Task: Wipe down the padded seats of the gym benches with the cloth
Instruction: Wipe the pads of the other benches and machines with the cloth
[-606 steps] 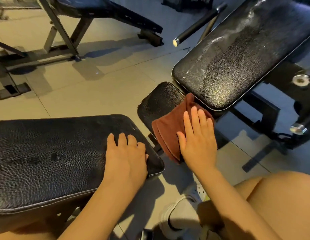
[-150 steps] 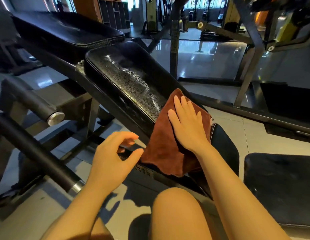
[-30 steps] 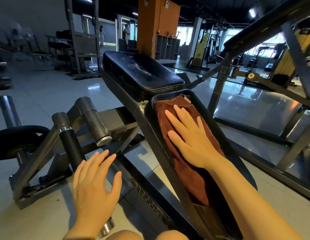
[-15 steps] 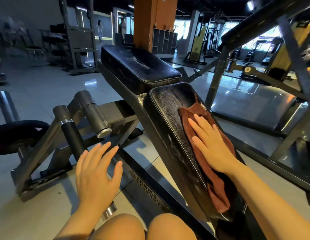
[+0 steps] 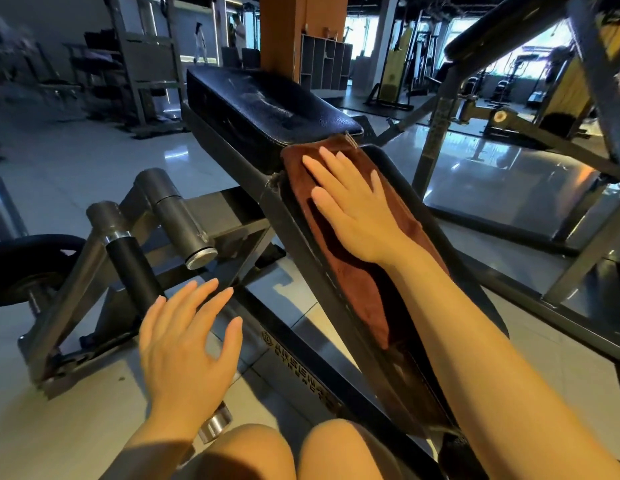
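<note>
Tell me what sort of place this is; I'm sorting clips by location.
Most likely a commercial gym. A black padded bench on a steel frame fills the view, a weight plate sits on a bar at left, and more exercise machines stand across the tiled floor.

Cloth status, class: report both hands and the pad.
Right hand flat on cloth, top of sloped pad. Left hand open, hovering. Nothing blocking.

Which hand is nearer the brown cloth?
Right. The right hand lies flat on the brown cloth; the left hand hovers apart from it, over the floor.
</note>
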Motion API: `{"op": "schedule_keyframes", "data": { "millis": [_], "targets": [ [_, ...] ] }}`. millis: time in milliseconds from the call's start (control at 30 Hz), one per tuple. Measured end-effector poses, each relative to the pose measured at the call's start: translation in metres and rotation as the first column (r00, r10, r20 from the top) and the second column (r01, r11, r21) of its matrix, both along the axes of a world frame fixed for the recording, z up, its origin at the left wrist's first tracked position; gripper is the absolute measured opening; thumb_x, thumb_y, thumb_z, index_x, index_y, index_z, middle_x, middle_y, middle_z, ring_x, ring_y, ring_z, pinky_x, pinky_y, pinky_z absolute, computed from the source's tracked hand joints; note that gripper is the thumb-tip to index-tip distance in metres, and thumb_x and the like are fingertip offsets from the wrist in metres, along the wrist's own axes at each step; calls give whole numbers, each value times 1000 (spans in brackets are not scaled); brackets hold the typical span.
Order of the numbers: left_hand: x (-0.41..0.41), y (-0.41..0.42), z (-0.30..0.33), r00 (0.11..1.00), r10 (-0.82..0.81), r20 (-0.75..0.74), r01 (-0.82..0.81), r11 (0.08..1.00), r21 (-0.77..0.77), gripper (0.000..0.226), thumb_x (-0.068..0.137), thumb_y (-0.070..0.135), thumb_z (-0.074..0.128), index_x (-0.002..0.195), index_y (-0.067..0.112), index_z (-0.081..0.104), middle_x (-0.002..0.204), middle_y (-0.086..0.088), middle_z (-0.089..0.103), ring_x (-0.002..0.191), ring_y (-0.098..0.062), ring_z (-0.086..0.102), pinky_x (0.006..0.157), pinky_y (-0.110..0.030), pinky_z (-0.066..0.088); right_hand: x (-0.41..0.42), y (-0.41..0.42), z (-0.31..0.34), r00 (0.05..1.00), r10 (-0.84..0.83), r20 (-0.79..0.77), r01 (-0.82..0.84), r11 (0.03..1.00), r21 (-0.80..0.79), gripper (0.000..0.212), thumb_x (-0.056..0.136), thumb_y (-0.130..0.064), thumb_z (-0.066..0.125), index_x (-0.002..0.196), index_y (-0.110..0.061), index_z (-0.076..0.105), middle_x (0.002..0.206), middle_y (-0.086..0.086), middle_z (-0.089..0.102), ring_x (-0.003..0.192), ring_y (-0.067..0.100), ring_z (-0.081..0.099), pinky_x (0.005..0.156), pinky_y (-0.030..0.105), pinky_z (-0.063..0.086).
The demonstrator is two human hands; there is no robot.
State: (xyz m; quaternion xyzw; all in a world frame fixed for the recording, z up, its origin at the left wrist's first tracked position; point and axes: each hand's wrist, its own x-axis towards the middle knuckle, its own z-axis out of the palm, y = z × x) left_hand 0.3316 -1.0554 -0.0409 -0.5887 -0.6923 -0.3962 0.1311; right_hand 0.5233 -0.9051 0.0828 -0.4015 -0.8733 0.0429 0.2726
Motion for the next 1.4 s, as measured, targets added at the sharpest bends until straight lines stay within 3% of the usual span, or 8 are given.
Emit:
{"op": "schedule_keyframes", "data": {
  "millis": [167, 367, 500, 700, 933, 1133, 1267, 1400],
  "targets": [
    [0, -2, 1, 1000, -11, 1, 11, 1000, 28, 46, 87, 41, 46, 120, 15, 67, 127, -6, 62, 128, -20, 44, 116, -35, 13, 20, -7, -12, 1000, -8, 0, 8, 1000, 25, 51, 103, -46, 15, 153, -39, 7, 163, -13, 1, 148, 3, -7, 121, 46, -9],
    [-1, -4, 1, 1000, -26, 7, 26, 998, 49, 46, 88, 39, 45, 118, 12, 67, 127, -8, 63, 128, -26, 48, 115, -41, 18, 85, -56, -66, 996, -88, 31, 91, 991, -96, 49, 96, -54, 5, 144, -52, -4, 154, -29, -13, 144, -7, -14, 121, 35, -12],
    [-1, -5, -1, 999, -28, -24, 29, 999, 40, 46, 88, 39, 45, 115, 10, 69, 125, -8, 64, 126, -28, 50, 115, -41, 17, 125, -108, -104, 986, -169, 5, 167, 966, -196, 48, 96, -56, 9, 143, -53, 0, 152, -35, -13, 144, -9, -12, 120, 28, -12],
    [4, -5, 1, 998, -20, -63, 21, 1000, 6, 46, 88, 42, 44, 113, 13, 70, 122, -7, 66, 123, -27, 54, 115, -43, 15, 119, -149, -121, 980, -193, -39, 183, 965, -188, 45, 95, -68, 3, 137, -70, -11, 152, -40, -12, 146, -6, -9, 121, 39, -7],
    [2, -3, 1, 995, -12, -97, 14, 1000, 16, 43, 88, 41, 46, 109, 14, 71, 119, -6, 67, 120, -26, 56, 114, -43, 17, 39, -57, -42, 990, -135, -26, 132, 986, -97, 49, 105, -44, 16, 152, -40, 6, 163, -13, -1, 149, 7, -8, 120, 44, -12],
    [-2, -3, -1, 996, -22, -88, 21, 1000, -7, 43, 88, 41, 45, 112, 14, 69, 121, -6, 65, 122, -25, 53, 115, -39, 14, 41, -24, -29, 993, -112, -42, 109, 992, -70, 49, 106, -40, 19, 154, -36, 11, 164, -9, 4, 150, 10, 0, 120, 41, -8],
    [1, -5, 1, 990, -49, -129, 46, 999, -22, 44, 87, 43, 46, 112, 17, 69, 121, -4, 65, 123, -25, 52, 114, -45, 15, 84, -38, -64, 936, -331, -120, 317, 941, -121, 49, 107, -36, 21, 155, -29, 14, 164, -3, 10, 150, 14, 8, 121, 46, 0],
    [1, -8, 2, 968, -129, -217, 120, 991, -53, 44, 85, 45, 46, 111, 20, 71, 121, -1, 66, 123, -23, 51, 113, -46, 13, 130, -58, -105, 798, -599, -66, 566, 783, -259, 52, 105, -35, 19, 156, -22, 15, 163, 3, 13, 150, 21, 11, 120, 55, 7]
  ]
}}
